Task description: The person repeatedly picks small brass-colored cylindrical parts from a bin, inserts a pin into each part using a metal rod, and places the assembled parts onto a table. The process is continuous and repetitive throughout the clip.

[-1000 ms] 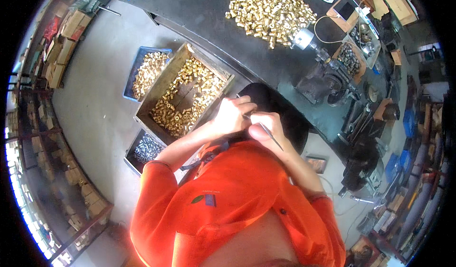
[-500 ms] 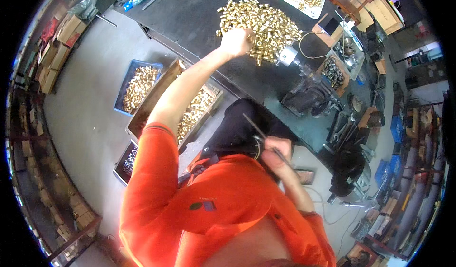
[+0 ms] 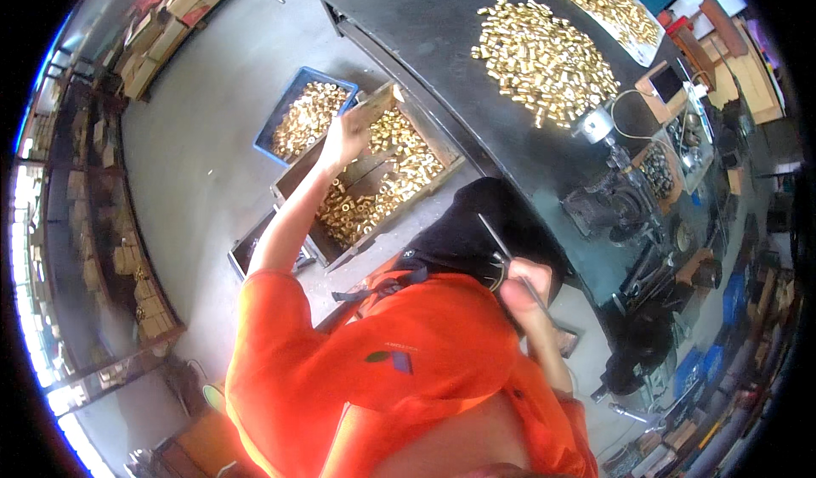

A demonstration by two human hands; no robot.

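Observation:
My left hand (image 3: 347,140) is over the left edge of a wooden crate (image 3: 414,213) that holds loose brass fittings (image 3: 353,214). Its fingers are smeared and partly hidden, so I cannot see whether it holds a piece. My right hand (image 3: 528,284) is closed in front of my lap around a thin metal rod (image 3: 495,237), which points up and to the left. A thin loop (image 3: 499,281) shows beside that hand. Ahead on the dark workbench (image 3: 408,19) lies a large pile of brass fittings (image 3: 544,62).
A blue bin (image 3: 270,157) of brass pieces stands left of the crate, with a smaller tray (image 3: 246,253) nearer me. A white sheet (image 3: 646,51) bears more brass pieces at the back. A chuck-like fixture (image 3: 597,126) and tools line the bench's right side; shelves (image 3: 85,223) curve along the left.
My left hand has moved from the brass pile on the bench back and left to the wooden crate. The view has turned left; my right hand still grips the rod.

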